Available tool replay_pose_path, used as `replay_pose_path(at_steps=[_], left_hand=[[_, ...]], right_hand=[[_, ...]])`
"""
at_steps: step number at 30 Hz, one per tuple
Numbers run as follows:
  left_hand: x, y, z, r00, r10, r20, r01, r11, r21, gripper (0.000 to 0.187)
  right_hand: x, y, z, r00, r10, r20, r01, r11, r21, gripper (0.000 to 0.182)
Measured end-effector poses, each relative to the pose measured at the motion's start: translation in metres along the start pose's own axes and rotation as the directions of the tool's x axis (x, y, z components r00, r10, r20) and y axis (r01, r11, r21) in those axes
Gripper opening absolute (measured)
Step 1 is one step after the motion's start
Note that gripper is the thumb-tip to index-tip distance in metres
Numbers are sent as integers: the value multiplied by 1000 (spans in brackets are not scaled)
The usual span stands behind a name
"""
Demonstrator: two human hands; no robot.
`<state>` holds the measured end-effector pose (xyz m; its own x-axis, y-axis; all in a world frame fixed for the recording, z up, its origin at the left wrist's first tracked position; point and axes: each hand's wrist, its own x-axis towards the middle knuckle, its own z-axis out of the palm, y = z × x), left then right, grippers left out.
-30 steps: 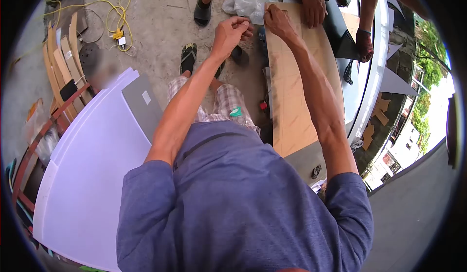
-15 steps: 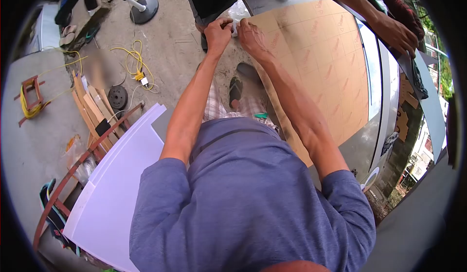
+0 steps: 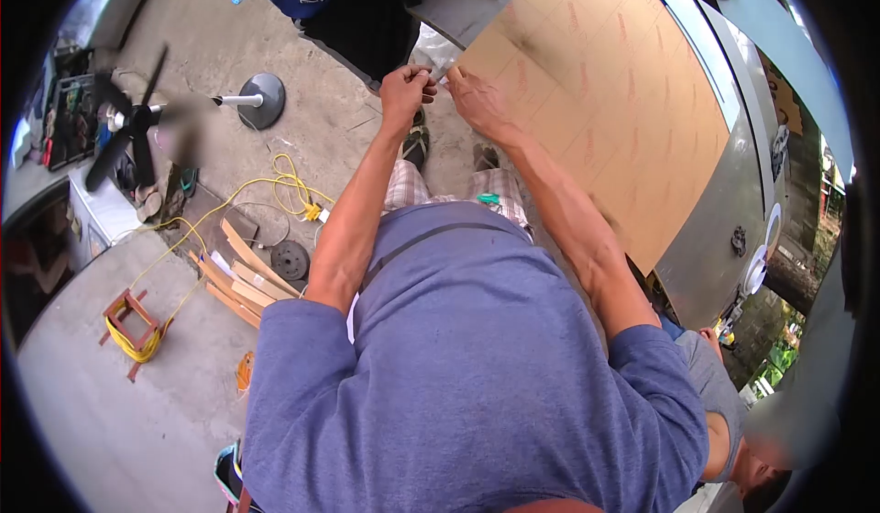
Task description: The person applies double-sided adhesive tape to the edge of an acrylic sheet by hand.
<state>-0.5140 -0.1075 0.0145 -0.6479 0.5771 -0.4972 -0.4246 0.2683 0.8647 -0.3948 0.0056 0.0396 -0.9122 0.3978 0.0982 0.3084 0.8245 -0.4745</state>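
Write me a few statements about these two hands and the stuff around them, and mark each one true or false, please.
1. The right hand is at a corner of the brown sheet. True.
2. The left hand lies flat on the middle of the brown sheet. False: the left hand is off the sheet, close to the right hand, its fingers curled.
3. Yellow cord is wound on a reddish-brown frame. True.
4. The fan has white blades. False: the fan has black blades.
5. The brown sheet is plain, with no printing. False: red printing is repeated across it.
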Motion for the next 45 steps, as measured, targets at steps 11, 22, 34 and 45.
replay_pose_path(at_steps=[11,22,34,45], left_hand=[[-1,17,0,988,64,143,-90,979,184,23],[-2,5,6,980,73,183,-108,976,189,21],[5,2,6,973,151,176,-196,942,273,25],[-9,36,22,330,540,774,-903,-60,426,33]], right_hand=[[-12,-14,32,903,310,-299,-335,942,-33,14],[-11,-23,12,877,411,-247,-403,911,87,19],[-19,7,37,761,512,-397,-468,858,210,18],[-75,38,-13,741,640,-201,-493,723,484,20]])
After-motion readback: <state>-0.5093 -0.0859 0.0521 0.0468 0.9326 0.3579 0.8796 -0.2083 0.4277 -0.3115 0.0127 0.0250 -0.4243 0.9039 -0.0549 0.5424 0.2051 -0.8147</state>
